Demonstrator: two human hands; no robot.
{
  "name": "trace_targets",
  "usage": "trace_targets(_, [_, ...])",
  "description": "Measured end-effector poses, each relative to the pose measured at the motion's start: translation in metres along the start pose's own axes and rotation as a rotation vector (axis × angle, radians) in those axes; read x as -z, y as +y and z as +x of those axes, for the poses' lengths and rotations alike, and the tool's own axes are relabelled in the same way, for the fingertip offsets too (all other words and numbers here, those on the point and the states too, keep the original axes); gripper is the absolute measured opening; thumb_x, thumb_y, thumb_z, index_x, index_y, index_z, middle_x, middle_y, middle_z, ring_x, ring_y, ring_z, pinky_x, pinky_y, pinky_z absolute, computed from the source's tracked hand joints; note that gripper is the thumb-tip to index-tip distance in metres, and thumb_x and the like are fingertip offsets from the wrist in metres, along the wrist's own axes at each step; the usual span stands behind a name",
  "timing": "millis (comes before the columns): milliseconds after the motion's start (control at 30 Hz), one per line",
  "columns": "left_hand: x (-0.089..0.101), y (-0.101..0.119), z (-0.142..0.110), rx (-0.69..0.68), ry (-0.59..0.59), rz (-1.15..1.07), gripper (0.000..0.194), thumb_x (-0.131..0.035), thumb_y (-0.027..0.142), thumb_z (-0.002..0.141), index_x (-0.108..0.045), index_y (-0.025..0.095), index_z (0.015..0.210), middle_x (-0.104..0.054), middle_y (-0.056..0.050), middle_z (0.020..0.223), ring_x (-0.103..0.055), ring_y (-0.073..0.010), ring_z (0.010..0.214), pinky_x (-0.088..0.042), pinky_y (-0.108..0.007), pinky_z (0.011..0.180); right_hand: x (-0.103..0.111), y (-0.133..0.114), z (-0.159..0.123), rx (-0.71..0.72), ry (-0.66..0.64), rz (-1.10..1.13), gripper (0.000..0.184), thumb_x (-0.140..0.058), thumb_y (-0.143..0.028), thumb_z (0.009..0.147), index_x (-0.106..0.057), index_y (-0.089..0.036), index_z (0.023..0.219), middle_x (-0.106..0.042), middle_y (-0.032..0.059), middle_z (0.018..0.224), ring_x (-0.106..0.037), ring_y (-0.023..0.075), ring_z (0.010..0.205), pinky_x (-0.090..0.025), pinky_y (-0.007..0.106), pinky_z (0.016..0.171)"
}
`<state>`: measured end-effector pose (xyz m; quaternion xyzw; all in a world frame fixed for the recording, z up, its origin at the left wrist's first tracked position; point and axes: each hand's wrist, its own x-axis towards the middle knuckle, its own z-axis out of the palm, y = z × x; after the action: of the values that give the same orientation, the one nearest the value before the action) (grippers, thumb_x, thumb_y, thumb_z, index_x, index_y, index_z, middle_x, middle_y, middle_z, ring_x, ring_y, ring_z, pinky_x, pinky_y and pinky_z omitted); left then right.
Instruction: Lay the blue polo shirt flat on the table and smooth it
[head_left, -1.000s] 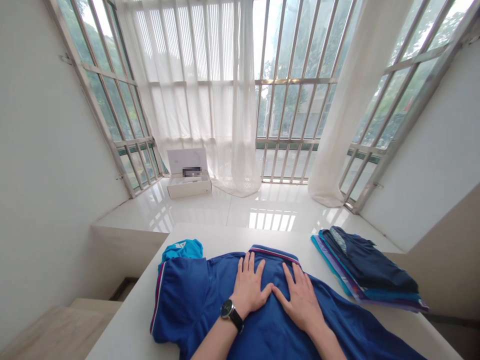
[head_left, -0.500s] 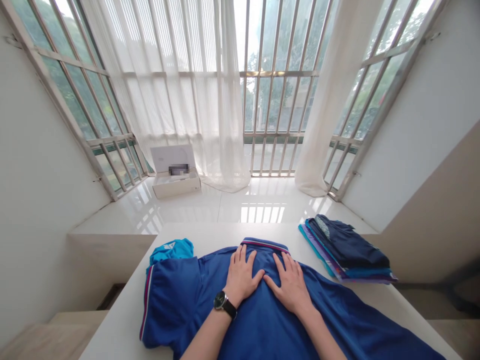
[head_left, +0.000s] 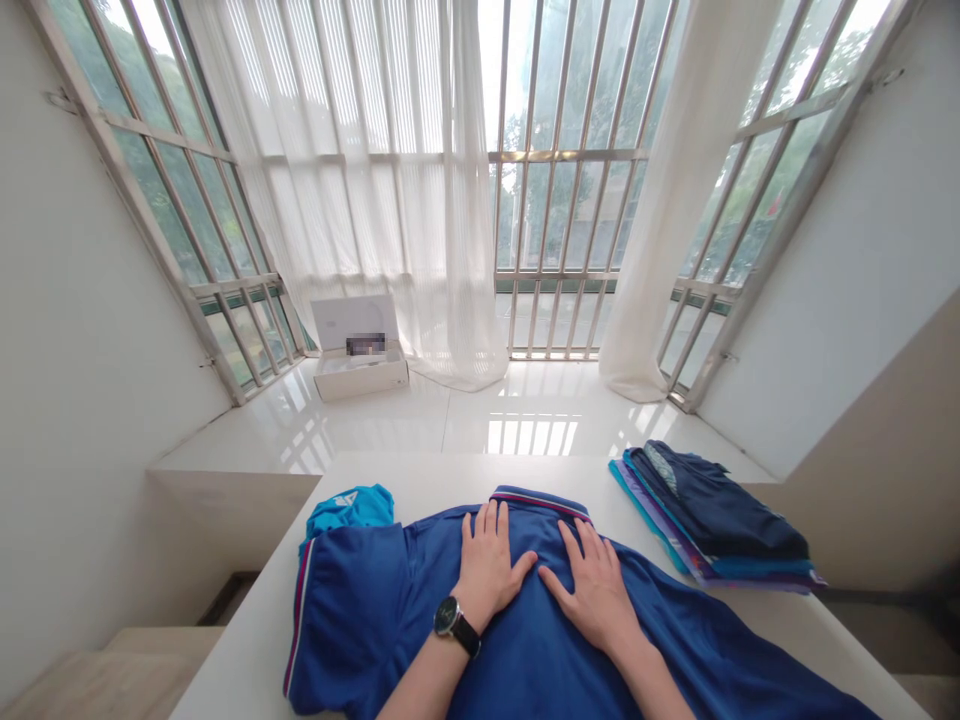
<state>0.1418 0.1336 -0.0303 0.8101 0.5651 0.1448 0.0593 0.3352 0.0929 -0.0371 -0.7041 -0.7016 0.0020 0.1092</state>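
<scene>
So, polo (head_left: 540,660) under L hand (head_left: 489,570), R hand (head_left: 594,592)

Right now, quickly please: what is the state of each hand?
Left hand: open, flat on the blue polo shirt, holding nothing.
Right hand: open, flat on the same shirt, holding nothing.

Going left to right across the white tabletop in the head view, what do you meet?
Turquoise garment → left hand → right hand → stack of folded clothes
</scene>
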Motion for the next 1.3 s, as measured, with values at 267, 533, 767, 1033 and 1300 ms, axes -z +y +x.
trace_targets(267, [0.001, -0.003, -0.001, -0.016, -0.038, -0.017, 0.094, -0.028, 0.077, 0.088, -0.024, 0.013, 0.157, -0.022, -0.015, 0.163, -0.016, -0.0352, 0.151, -0.011, -0.059, 0.121, 0.001, 0.001, 0.001, 0.027, -0.105, -0.007, 0.086, -0.027, -0.075, 0.09, -0.029, -0.019, 0.155, -0.024, 0.0154, 0.163, -0.019, 0.0295, 0.151, -0.014, 0.051, 0.122])
trace_targets(533, [0.005, -0.003, -0.003, -0.015, -0.043, -0.051, 0.097, -0.029, 0.079, 0.086, -0.023, 0.013, 0.157, -0.019, -0.015, 0.164, -0.011, -0.0358, 0.151, -0.008, -0.061, 0.121, 0.004, 0.0, 0.001, 0.022, -0.08, 0.003, 0.087, -0.027, -0.077, 0.089, -0.032, -0.02, 0.154, -0.028, 0.0149, 0.162, -0.02, 0.0288, 0.151, -0.016, 0.049, 0.122])
trace_targets(767, [0.021, 0.002, -0.007, -0.195, -0.018, -0.123, 0.069, -0.032, 0.061, 0.097, -0.033, 0.021, 0.154, -0.028, -0.009, 0.162, -0.017, -0.0279, 0.151, -0.013, -0.054, 0.123, 0.002, 0.002, 0.001, 0.022, -0.067, 0.021, 0.085, -0.032, -0.076, 0.089, -0.035, -0.02, 0.153, -0.03, 0.015, 0.161, -0.023, 0.0286, 0.15, -0.017, 0.048, 0.122])
trace_targets(1033, [0.024, 0.002, -0.007, -0.281, -0.085, -0.153, 0.062, -0.037, 0.057, 0.098, -0.032, 0.03, 0.154, -0.024, -0.006, 0.164, -0.015, -0.0295, 0.151, -0.013, -0.056, 0.123, 0.003, 0.002, 0.002, 0.026, -0.082, 0.016, 0.081, -0.032, -0.072, 0.091, -0.034, -0.02, 0.153, -0.029, 0.0149, 0.161, -0.023, 0.0279, 0.15, -0.017, 0.048, 0.122])
trace_targets(1300, [0.025, 0.002, -0.006, -0.263, -0.122, -0.152, 0.067, -0.032, 0.063, 0.098, -0.027, 0.03, 0.156, -0.016, -0.009, 0.166, -0.012, -0.0306, 0.152, -0.012, -0.055, 0.123, 0.005, 0.001, 0.002, 0.021, -0.095, 0.014, 0.078, -0.034, -0.068, 0.091, -0.035, -0.02, 0.153, -0.03, 0.0142, 0.161, -0.024, 0.0283, 0.15, -0.017, 0.048, 0.122])
